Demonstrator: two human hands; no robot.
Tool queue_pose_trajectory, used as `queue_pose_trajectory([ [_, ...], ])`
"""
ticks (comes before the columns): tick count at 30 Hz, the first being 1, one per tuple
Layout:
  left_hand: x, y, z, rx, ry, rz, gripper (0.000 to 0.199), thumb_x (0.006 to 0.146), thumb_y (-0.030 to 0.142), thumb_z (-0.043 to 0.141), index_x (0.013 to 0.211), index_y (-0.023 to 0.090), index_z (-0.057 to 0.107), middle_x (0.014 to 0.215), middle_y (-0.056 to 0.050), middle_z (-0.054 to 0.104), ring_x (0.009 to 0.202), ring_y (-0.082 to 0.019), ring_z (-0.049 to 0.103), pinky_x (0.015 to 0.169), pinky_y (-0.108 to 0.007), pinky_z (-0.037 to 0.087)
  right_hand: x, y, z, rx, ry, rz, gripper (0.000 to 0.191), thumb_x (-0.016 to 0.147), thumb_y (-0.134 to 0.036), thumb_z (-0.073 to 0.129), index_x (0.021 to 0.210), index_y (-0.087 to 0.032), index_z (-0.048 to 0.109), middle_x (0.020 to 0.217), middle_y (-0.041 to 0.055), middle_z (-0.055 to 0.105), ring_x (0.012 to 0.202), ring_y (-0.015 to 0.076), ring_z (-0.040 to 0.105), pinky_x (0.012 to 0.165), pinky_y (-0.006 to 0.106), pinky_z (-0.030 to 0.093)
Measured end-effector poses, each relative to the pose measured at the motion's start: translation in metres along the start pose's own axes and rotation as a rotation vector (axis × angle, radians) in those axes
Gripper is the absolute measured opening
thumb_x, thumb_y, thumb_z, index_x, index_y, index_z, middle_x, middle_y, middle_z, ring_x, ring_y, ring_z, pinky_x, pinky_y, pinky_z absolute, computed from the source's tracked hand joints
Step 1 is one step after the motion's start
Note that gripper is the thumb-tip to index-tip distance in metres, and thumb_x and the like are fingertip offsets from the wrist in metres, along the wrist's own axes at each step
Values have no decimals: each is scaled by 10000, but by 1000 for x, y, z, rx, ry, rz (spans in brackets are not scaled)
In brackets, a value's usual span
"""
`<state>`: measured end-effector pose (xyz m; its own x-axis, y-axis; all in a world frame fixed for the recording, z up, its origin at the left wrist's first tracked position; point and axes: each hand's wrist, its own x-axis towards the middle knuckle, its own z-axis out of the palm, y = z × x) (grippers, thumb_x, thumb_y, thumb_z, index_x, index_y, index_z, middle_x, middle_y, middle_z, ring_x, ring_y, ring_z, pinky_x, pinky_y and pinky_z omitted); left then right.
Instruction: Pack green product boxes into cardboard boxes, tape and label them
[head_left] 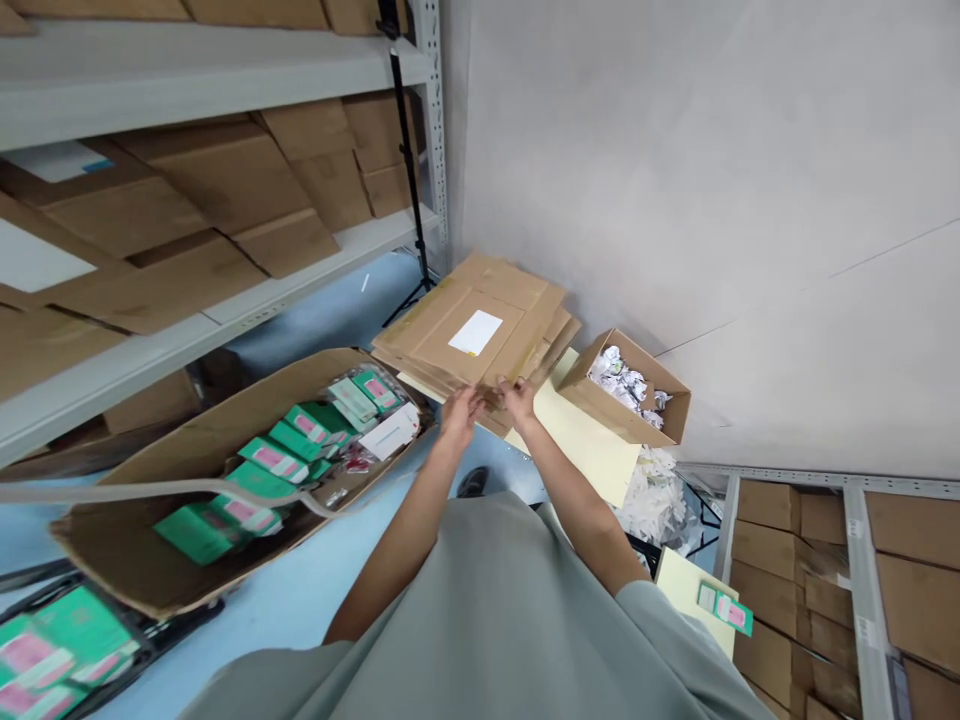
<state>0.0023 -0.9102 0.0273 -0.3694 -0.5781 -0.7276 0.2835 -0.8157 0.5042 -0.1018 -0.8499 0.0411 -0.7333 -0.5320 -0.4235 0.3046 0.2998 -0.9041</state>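
Observation:
A stack of flattened cardboard boxes (pixel 431 325) lies in front of me, with a white label (pixel 475 332) on the top one. At its near edge, my left hand (pixel 459 412) has its fingers curled in a pinch on the cardboard. Just to the right, my right hand (pixel 517 400) pinches the same edge between thumb and fingers. A strip of brown cardboard shows between the two hands; the exact grip is partly hidden by the fingers. A pale yellow board (pixel 585 435) sticks out from under the stack on the right.
On the left stands a long open carton (pixel 217 420) with several green boxes (pixel 274 460). An open box (pixel 637 410) holds crumpled paper. Shelves (pixel 300 290) of cartons, a black tripod (pixel 409 160) and a wall flank the spot. A green packet (pixel 725 607) lies at right.

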Motion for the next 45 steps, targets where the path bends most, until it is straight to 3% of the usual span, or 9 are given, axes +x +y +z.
queue_pose_trajectory([
  [7,3,55,15,-115,-24,50,142,1011,370,763,1032,232,738,1068,-83,848,1146,-238,809,1043,-375,678,-74,-33,-25,43,67,-251,469,876,-647,858,839,-281,567,794,-20,677,879,208,700,808,315,675],
  [11,-19,42,54,-107,-219,12,233,1020,359,801,1181,190,807,1156,-95,884,1187,-260,829,1061,-381,694,-125,-21,-72,86,76,-278,475,882,-689,866,978,-252,708,966,37,797,945,247,772,874,374,699],
  [14,-41,11,95,-2,-384,-56,264,984,345,865,1202,201,824,1197,-88,890,1236,-265,830,1081,-378,702,-152,-5,-131,88,268,-269,512,857,-691,879,1066,-244,744,1032,68,826,948,263,801,913,408,697],
  [18,-74,-53,153,239,-609,-123,302,911,328,942,1172,217,836,1284,-96,878,1423,-314,757,1173,-415,673,-211,16,-247,75,858,-288,668,868,-738,812,1286,-227,703,1250,159,835,1133,289,810,1064,455,667],
  [21,-109,-117,186,418,-739,-159,339,869,320,970,1167,224,840,1303,-98,869,1470,-334,723,1222,-451,644,-294,35,-332,4,1311,-271,667,948,-735,708,1346,-201,678,1361,209,806,1237,298,789,1136,486,634],
  [24,-153,-185,202,618,-808,-215,335,815,271,975,1121,218,850,1212,-88,880,1350,-326,783,1190,-451,660,-392,62,-386,-62,1587,-193,619,977,-707,686,1316,-190,702,1386,226,802,1277,308,778,1130,495,635],
  [29,-232,-288,207,927,-965,-353,355,723,202,960,1059,196,845,1084,-72,875,1101,-307,838,1086,-451,704,-528,131,-416,-4,1817,-61,637,929,-671,745,1336,-181,727,1472,256,780,1375,348,748,1154,551,625],
  [37,-370,-460,200,1183,-1328,-446,420,502,275,929,887,231,767,938,-18,846,907,-261,793,768,-329,677,-661,246,-452,217,1934,26,802,873,-596,797,1551,-191,656,1722,256,619,1572,368,630,1314,603,502],
  [45,-489,-605,167,1566,-1824,-313,340,472,416,815,736,215,744,795,-44,782,782,-261,696,704,-351,579,-769,327,-474,343,2118,28,609,870,-507,761,1384,-182,715,1215,158,831,1190,292,783,1173,532,616],
])
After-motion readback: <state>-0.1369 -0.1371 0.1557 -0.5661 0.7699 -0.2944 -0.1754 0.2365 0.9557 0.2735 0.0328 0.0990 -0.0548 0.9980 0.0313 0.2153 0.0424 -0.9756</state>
